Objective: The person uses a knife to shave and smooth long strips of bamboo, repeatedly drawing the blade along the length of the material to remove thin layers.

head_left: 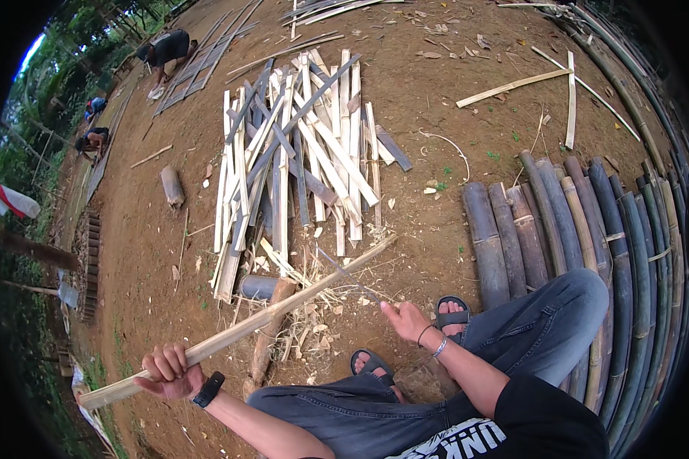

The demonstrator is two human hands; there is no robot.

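left hand: the left hand [174, 372] is wrapped around the slat [230, 332], near its lower-left end.
right hand: the right hand [407, 321], well apart from the left, is clenched on the knife [356, 281]; its fist hides most of the handle.
slat: it slants in front of the knees, crossing over the log [264, 353], its far end pointing up and right.
blade: it crosses the slat near the far end; whether it bites, i cannot tell.
shavings: pale shavings [321, 336] litter the dirt around the log, so some trimming seems done.
pile: many split pieces lie crisscrossed in the pile [283, 191], some pale side up, some dark; which are finished, i cannot tell.
held piece: seems mid-work, its visible face pale and mostly smooth.
poles: the round poles [486, 245] at the right look unsplit.
left to do: the rest of this slat, i judge; any count beyond that is unclear.
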